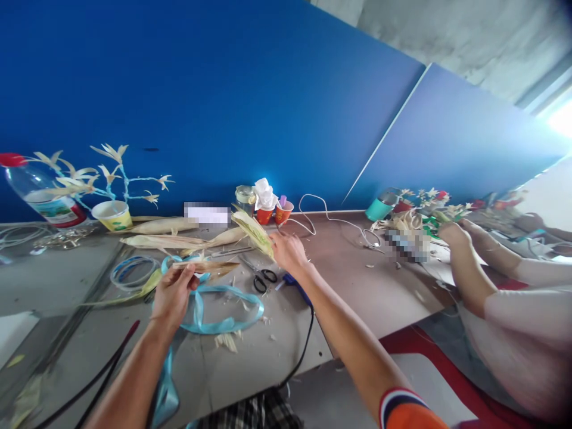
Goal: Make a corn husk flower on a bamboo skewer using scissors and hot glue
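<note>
My left hand (172,292) is closed, thumb against fingers, on a brownish dried corn husk strip (221,269) that points right. My right hand (289,253) is farther out, its fingers closed around the lower end of a pale green-yellow corn husk (252,229). Light blue ribbon (223,328) lies looped on the table below my left hand. Between the hands are black-handled scissors (260,280). Under my right wrist a blue-handled tool (298,289) with a black cord is partly hidden. More pale husks (167,241) lie behind my left hand.
At the back left stand a plastic bottle (53,202) and a paper cup (111,217) of husk flowers on blue stems. Red cups (283,213), a glass jar (245,196) and a white cable (330,217) line the blue partition. A co-worker's hands (456,235) work at right.
</note>
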